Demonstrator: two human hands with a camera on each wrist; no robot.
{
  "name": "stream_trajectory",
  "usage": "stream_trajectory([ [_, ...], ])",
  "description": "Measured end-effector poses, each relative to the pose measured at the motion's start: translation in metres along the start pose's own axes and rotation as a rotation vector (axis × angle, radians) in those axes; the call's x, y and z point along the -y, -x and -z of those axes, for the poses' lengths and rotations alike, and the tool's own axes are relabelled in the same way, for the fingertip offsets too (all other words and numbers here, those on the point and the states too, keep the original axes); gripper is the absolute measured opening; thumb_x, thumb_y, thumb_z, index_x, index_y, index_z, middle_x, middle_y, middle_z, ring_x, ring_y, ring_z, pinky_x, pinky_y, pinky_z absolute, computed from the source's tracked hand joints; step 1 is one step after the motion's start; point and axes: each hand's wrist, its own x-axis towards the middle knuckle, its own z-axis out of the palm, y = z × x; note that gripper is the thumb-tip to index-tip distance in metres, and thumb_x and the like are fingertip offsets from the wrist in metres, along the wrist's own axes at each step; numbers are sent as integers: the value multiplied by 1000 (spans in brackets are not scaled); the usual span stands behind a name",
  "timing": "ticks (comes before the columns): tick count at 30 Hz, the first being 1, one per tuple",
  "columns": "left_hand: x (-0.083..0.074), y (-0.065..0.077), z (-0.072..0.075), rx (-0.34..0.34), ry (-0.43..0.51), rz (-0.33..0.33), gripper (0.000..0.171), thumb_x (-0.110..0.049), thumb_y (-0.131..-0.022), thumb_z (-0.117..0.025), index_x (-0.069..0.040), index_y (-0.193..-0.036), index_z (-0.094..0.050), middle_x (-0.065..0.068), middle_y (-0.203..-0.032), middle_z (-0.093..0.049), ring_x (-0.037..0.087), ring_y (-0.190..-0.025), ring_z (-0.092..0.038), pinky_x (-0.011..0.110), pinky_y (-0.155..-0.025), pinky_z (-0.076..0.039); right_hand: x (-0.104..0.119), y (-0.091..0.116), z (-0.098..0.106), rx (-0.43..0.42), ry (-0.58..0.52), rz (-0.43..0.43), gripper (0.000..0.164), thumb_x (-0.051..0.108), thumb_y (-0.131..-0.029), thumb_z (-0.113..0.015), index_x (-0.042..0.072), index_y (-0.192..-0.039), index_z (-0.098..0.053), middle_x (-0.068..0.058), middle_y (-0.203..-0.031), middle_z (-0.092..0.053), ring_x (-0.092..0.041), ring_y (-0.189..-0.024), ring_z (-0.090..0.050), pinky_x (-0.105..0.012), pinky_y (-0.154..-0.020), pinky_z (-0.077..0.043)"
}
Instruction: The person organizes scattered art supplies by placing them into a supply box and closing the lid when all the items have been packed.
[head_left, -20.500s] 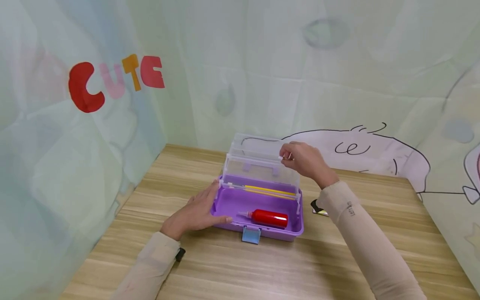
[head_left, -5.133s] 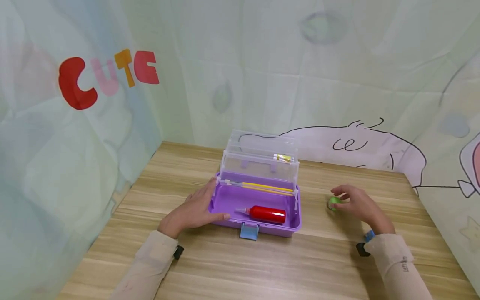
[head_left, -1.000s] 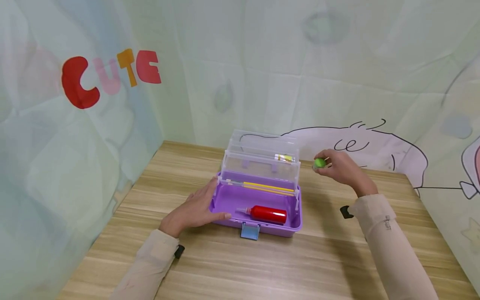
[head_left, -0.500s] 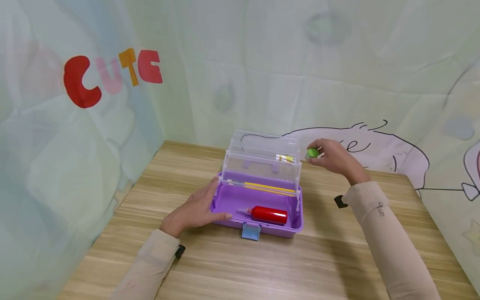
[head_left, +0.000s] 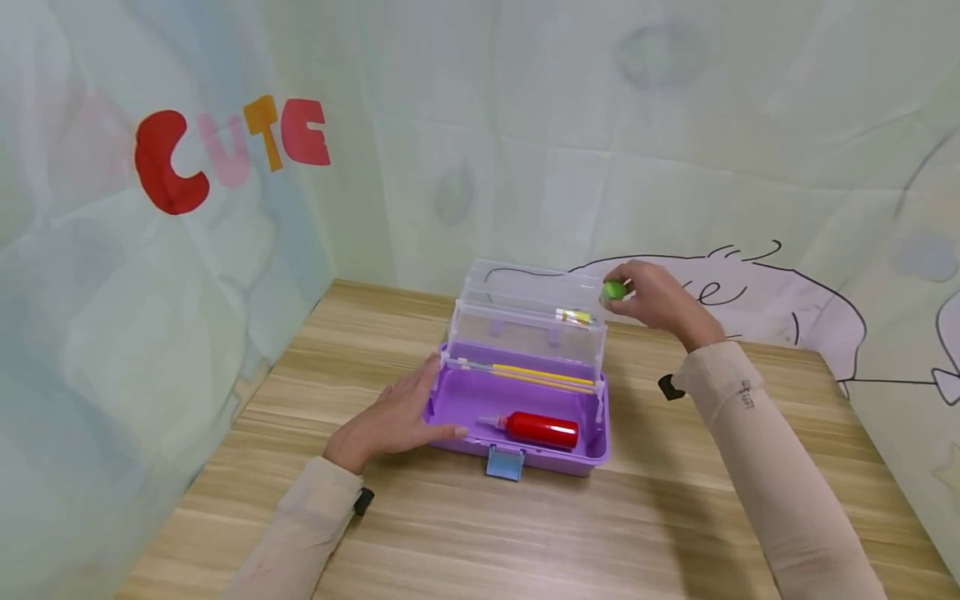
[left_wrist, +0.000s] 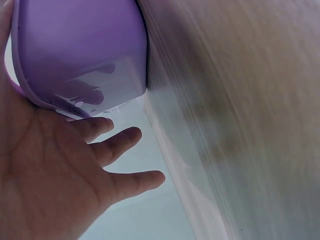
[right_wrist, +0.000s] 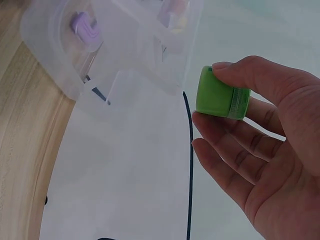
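My right hand point(head_left: 654, 302) pinches a small green-capped container point(right_wrist: 215, 94) between thumb and fingers. In the head view it hangs just off the right end of the upper clear tray point(head_left: 517, 293). A purple storage box point(head_left: 468, 402) stands unfolded on the table. My left hand point(head_left: 392, 418) rests against its left side; in the left wrist view the fingers extend beside the purple wall. Inside the box lies a red squeeze bottle point(head_left: 542, 429) with a pointed nozzle. Two slim paintbrushes point(head_left: 540, 377) lie in the lower clear tray, and a yellow-and-white tube point(head_left: 574, 317) in the upper.
A blue latch point(head_left: 505, 463) hangs from the box's front edge. The wooden table point(head_left: 465, 542) meets printed fabric walls point(head_left: 540, 200) behind and to the left, close to the raised trays. The right forearm spans the right side of the table.
Since 20.5 s ago the yellow-and-white tube has come to lie in the upper tray. The right hand has lifted the green-capped container off the table and moved it left and back. The left hand stays.
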Motion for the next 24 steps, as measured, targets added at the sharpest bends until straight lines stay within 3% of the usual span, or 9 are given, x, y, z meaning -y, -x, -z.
stream_trajectory([
  [18, -1, 0, -3, -1, 6, -4, 116, -65, -83, -72, -24, -165, 0, 1, -171, -10, 38, -153, -22, 77, -112, -19, 4, -25, -7, 16, -3, -42, 42, 13, -94, -72, -3, -132, -61, -17, -119, -65, -32, -107, -61, -48, -94, -54],
  [24, -2, 1, -4, 2, 0, -2, 117, -65, -83, -71, -21, -165, -1, 1, -171, -9, 38, -153, -22, 76, -113, -18, 3, -29, -11, 26, 27, -33, 42, 12, -93, -72, -4, -131, -61, -19, -120, -66, -32, -106, -62, -48, -94, -54],
])
